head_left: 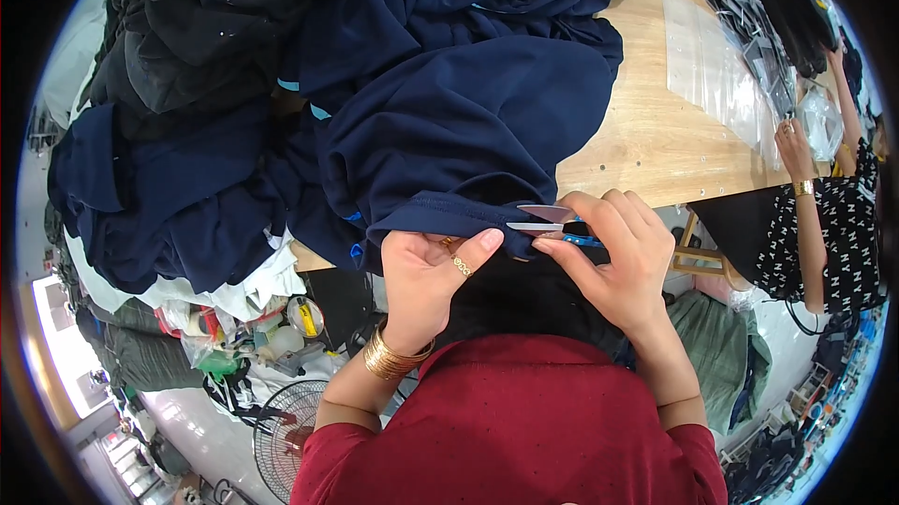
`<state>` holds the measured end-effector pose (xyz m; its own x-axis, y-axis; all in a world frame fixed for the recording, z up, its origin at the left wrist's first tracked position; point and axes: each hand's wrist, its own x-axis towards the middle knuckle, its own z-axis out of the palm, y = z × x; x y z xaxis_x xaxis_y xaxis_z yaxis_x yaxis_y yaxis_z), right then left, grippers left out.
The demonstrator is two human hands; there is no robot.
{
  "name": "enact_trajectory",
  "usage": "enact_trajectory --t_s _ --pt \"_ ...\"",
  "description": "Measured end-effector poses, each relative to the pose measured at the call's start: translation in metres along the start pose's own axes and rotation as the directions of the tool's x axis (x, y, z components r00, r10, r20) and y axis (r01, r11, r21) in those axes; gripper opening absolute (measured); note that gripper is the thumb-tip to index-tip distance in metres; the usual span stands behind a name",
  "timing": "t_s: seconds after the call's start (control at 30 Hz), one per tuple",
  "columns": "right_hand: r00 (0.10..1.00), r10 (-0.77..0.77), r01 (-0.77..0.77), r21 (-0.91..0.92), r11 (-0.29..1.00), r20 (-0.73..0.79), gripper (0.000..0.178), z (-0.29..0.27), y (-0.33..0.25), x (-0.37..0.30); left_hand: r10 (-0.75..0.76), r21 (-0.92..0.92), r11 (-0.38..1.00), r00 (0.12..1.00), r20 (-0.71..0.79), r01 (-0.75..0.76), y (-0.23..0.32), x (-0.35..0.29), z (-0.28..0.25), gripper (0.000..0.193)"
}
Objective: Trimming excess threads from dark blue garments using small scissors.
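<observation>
A navy blue garment (459,121) is spread over the near edge of the table, its seamed edge raised toward me. My left hand (426,271) pinches that edge between thumb and fingers; rings and a gold bracelet show on it. In my right hand (618,247) is a small pair of thread snips (548,224) with blue handles. Its two blades point left and stand apart, right at the garment's edge near my left thumb. Whether the blades touch the cloth or a thread, I cannot tell.
More navy garments (178,196) and black garments (215,18) are heaped at the left and back of the wooden table (646,121). Clear plastic sheets (716,74) lie at the right, where a co-worker's hand (794,149) reaches in. A fan (286,435) stands at lower left.
</observation>
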<state>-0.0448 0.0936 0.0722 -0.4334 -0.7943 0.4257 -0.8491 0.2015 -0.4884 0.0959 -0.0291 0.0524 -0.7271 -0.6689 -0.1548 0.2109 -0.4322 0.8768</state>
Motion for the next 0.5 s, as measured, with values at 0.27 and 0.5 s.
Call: enact_trajectory --t_s 0.27,0.5 --pt "0.986 0.150 -0.158 0.141 0.977 0.069 0.032 -0.0003 -0.0021 0.0003 -0.014 -0.022 1.000 1.000 0.014 0.014 0.0007 0.0010 0.0019 0.018" --pt "0.987 0.146 -0.154 0.122 0.981 0.071 0.033 -0.0031 -0.0011 -0.0034 -0.002 0.003 1.000 1.000 0.013 0.002 -0.0001 0.0017 0.0020 0.018"
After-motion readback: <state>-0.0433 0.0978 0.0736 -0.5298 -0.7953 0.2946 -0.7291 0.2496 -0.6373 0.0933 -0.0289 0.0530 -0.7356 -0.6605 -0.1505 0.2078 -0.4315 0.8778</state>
